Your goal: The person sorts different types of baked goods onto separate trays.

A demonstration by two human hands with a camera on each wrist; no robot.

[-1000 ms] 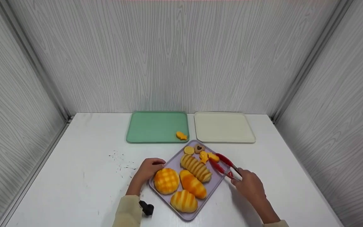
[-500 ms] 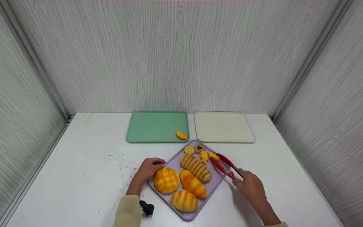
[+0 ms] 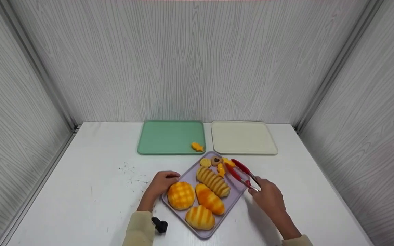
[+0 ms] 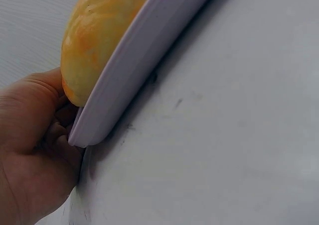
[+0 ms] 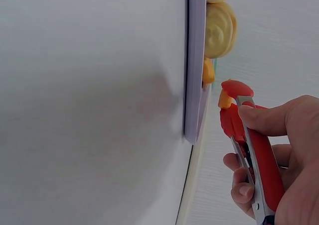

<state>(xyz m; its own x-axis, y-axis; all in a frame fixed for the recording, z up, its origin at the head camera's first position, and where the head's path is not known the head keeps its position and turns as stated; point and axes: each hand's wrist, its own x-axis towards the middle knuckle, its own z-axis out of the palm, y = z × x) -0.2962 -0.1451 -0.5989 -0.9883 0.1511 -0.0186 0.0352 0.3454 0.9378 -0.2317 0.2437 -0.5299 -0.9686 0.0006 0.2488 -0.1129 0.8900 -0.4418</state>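
Note:
My left hand grips the left corner of a purple tray, fingers curled at its rim beside a round checkered bun. My right hand holds red-tipped metal tongs. Between the tips of the tongs is an orange fish-shaped cracker, lifted above the tray near its far corner. Close by on the tray lie another orange cracker, a round biscuit and a heart cookie. A ridged roll, an orange-topped bread and a striped bread fill the middle and near side.
Behind the purple tray, a green tray carries one orange fish cracker at its near right corner. A cream tray stands to its right. Grey wood-grain walls enclose the white table at the back and sides.
The tongs have closed on the orange cracker and moved it up and slightly left, away from its earlier spot. The left hand and the trays have stayed in place.

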